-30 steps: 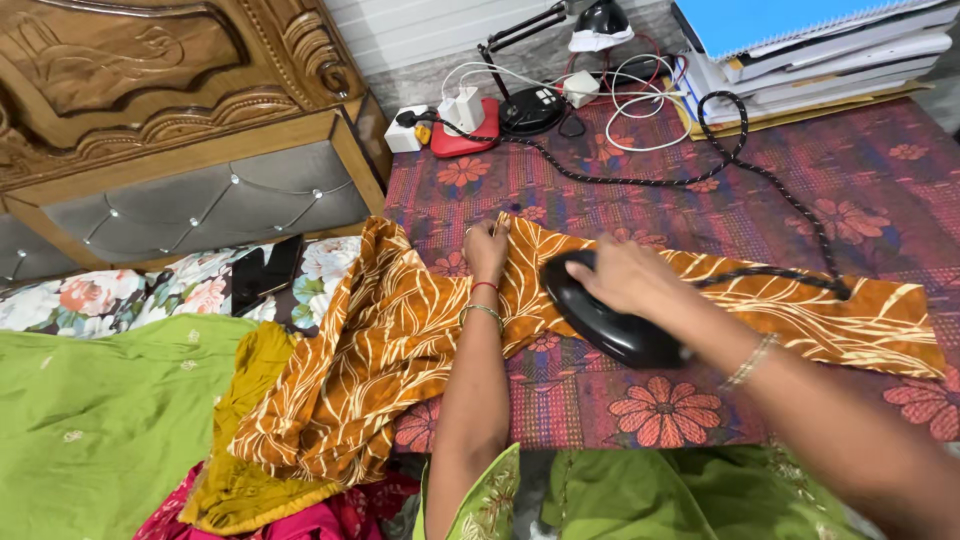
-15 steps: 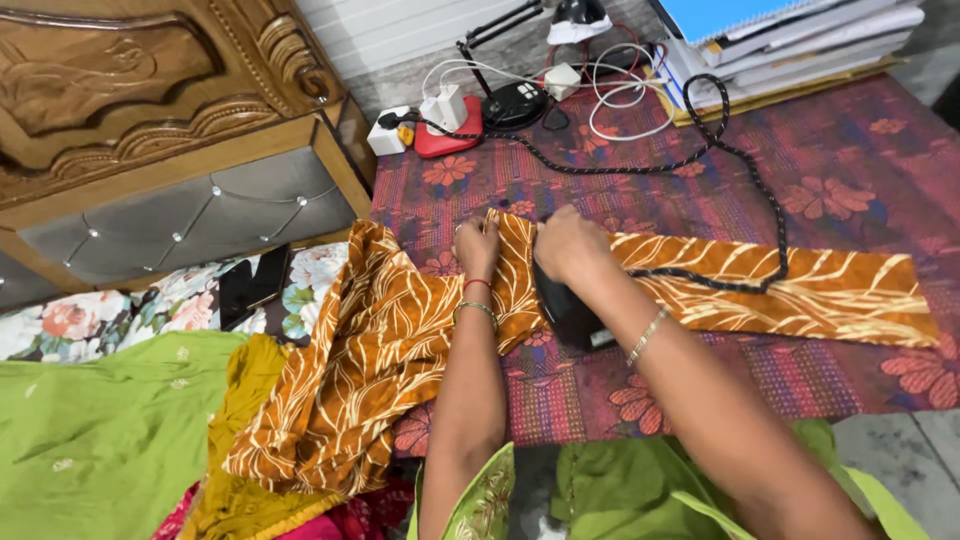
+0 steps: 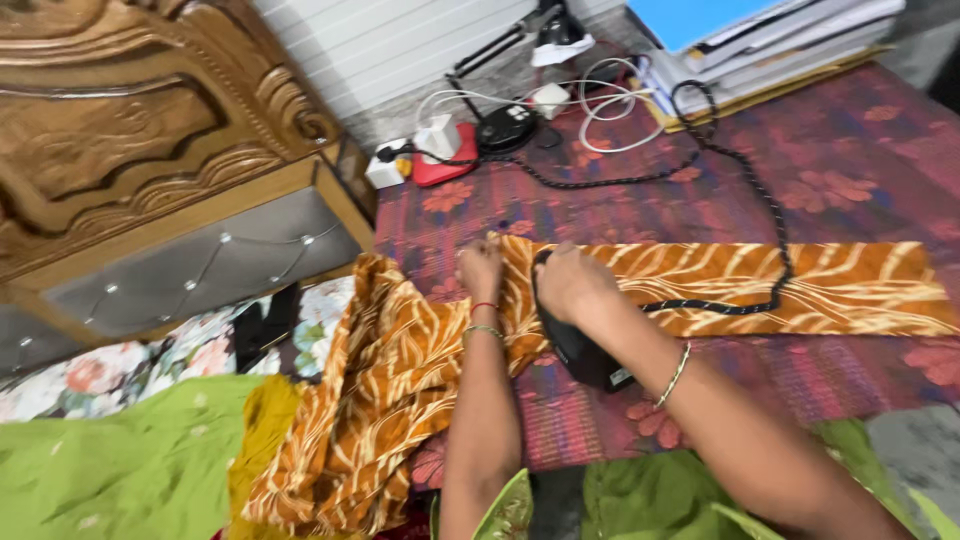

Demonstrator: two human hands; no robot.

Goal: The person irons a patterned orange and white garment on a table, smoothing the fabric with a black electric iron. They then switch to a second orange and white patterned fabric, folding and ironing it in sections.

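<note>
Her right hand [image 3: 568,283] is wrapped over the handle of a black iron [image 3: 585,345], fingers closed round it, pressing it onto the orange patterned cloth [image 3: 760,280]. Just beside it, the left hand [image 3: 481,268] lies flat with fingers together, pinning the cloth's edge to the counter [image 3: 850,150]. The iron looks heavy, rigid and hot underneath, so the handle on top is the only sensible place to grip; its braided cord [image 3: 740,180] trails over the cloth to the power strip [image 3: 440,160]. The cloth seems thin, soft and slippery: it runs flat to the right of both hands and spills in folds off the counter's left edge, toward the green fabric [image 3: 120,460]
</note>
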